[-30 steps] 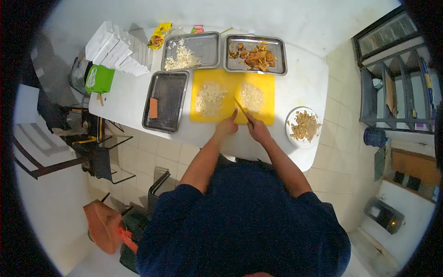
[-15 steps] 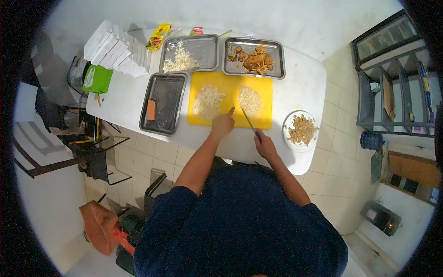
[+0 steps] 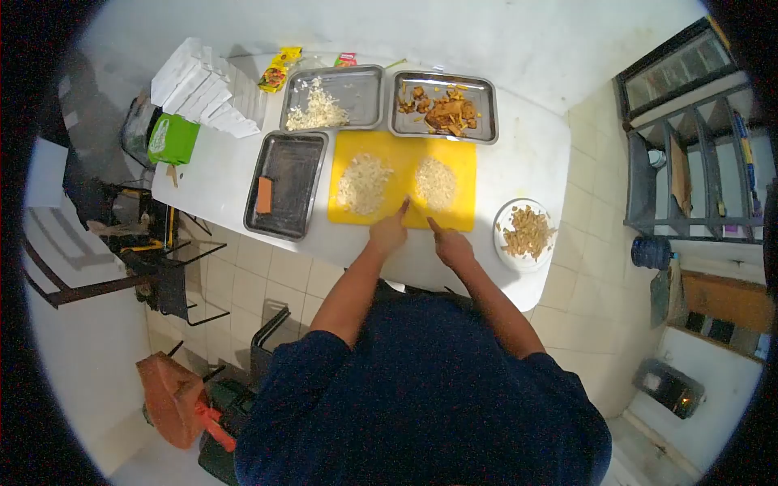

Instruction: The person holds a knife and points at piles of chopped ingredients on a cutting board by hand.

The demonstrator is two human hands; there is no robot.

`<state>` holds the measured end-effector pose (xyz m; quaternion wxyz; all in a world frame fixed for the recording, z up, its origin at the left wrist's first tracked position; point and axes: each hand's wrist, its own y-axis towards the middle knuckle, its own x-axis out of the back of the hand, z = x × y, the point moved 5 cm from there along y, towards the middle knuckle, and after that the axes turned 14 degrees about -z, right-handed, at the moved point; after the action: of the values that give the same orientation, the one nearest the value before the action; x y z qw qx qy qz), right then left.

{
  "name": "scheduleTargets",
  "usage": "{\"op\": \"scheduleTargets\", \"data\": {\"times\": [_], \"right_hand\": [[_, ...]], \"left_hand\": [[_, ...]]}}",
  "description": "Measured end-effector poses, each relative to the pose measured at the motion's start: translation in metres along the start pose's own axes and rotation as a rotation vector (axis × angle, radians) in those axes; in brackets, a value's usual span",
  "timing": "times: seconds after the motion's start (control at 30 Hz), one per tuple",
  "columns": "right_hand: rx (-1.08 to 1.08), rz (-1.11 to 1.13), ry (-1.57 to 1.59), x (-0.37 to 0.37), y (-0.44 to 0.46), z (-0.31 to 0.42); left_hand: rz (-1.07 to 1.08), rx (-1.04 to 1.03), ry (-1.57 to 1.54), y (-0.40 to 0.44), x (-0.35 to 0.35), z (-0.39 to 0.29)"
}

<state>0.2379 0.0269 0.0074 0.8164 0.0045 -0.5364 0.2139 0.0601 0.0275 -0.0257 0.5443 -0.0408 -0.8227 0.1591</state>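
Observation:
A yellow cutting board carries two flat piles of finely chopped pale food, a left pile and a right pile. My left hand is over the board's front edge between the piles. Its index finger is stretched forward and nothing shows in its grasp. My right hand is closed at the front edge, below the right pile, around the knife's handle; the blade can hardly be made out from this angle. Right of this hand stands a white plate of chopped light-brown pieces.
Behind the board are a metal tray with pale chopped bits and another tray with browned food. On the left, a dark tray holds an orange-brown block. White boxes and a green pack stand farther left.
My right hand has shifted slightly left and turned, so the knife's blade, plain before over the right pile, hardly shows. My left hand has drawn back a little toward me.

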Motion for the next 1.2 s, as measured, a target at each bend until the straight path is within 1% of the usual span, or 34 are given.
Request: {"op": "scheduleTargets", "data": {"times": [0.1,0.2,0.3,0.4,0.5,0.6,0.7,0.8,0.9,1.0,1.1,1.2], "right_hand": [[0.010,0.010,-0.018,0.001,0.008,0.007],[0.027,-0.070,0.049,0.014,0.003,0.011],[0.035,-0.058,0.043,0.014,-0.002,0.010],[0.031,-0.123,0.019,-0.003,-0.002,0.002],[0.039,-0.106,0.025,0.000,0.009,0.011],[0.037,-0.067,-0.006,0.017,0.012,0.019],[0.030,-0.041,0.035,0.022,0.010,0.019],[0.041,-0.069,0.049,0.005,0.012,0.005],[0.120,-0.153,0.089,0.001,0.013,0.005],[0.090,-0.069,0.054,0.015,0.016,0.015],[0.083,-0.056,0.062,0.012,0.014,0.013],[0.023,-0.019,0.056,0.004,0.011,0.007]], "left_hand": [[0.092,0.061,0.025,-0.001,0.005,-0.001],[0.041,0.019,0.014,-0.001,0.005,0.003],[0.040,0.019,0.033,0.000,0.004,0.003],[0.047,0.025,0.025,-0.001,0.011,0.000],[0.106,0.056,0.047,-0.002,0.020,-0.004],[0.085,0.052,0.035,0.002,0.013,0.002],[0.066,0.042,0.040,0.002,0.008,0.003],[0.062,0.032,0.063,0.004,0.009,0.002],[0.098,0.019,0.057,0.002,0.013,0.000],[0.078,0.004,0.062,0.003,0.012,0.001],[0.093,0.021,0.062,0.003,0.011,0.002],[0.062,0.005,0.029,0.004,0.007,0.006]]}}
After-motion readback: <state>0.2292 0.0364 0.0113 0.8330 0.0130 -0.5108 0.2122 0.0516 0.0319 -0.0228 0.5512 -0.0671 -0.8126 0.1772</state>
